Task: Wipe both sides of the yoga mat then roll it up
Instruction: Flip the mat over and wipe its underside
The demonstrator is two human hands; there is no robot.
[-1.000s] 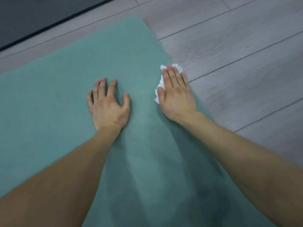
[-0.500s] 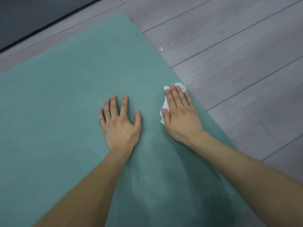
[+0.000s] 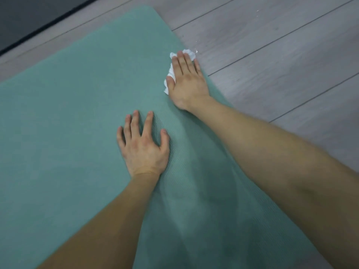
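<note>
Since a moment ago the right hand point(image 3: 187, 82) has slid forward, pressing a crumpled white wipe point(image 3: 168, 89) flat onto the teal foam yoga mat point(image 3: 77, 98), unrolled on the grey plank floor point(image 3: 275, 61), the left hand point(image 3: 143, 147) splayed open on it; flipping and rolling likely remain.

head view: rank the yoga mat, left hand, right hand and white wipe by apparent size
1. yoga mat
2. left hand and right hand: about alike, and the left is nearer the camera
3. white wipe, mostly hidden under the right hand
</note>
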